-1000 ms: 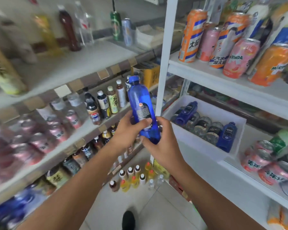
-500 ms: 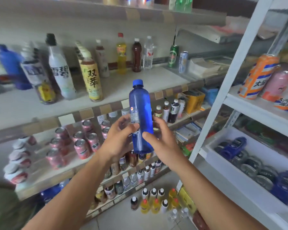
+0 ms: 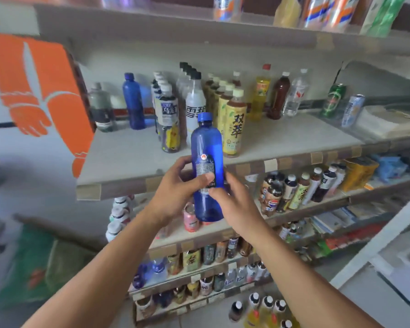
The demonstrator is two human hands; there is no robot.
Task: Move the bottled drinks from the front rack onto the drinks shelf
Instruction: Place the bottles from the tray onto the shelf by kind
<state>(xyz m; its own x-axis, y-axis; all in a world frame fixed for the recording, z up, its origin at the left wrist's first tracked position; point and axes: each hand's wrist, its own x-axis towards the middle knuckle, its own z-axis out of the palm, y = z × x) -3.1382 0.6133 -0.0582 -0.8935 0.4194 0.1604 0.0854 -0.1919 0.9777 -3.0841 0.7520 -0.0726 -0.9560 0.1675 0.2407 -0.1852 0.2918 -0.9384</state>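
Observation:
A tall blue bottle (image 3: 207,147) with a blue cap and a dark label stands upright in the air, in front of the edge of the grey drinks shelf (image 3: 133,157). My left hand (image 3: 175,192) grips its left side and my right hand (image 3: 237,202) holds its right side, thumb on the label. Another blue bottle (image 3: 133,102) stands at the back left of that shelf, beside rows of white-labelled and yellow tea bottles (image 3: 234,124). Only a white corner of the front rack (image 3: 374,252) shows at the right.
An upper shelf (image 3: 175,31) with cans hangs above the drinks shelf. Lower shelves hold cans and small bottles (image 3: 291,192). Several bottles (image 3: 265,308) stand on the floor below. An orange-and-white panel (image 3: 33,84) is at the left.
The view has swung left from the white rack to the drinks shelf. The blue bottle, held in both hands, has come up closer to the shelf's front edge.

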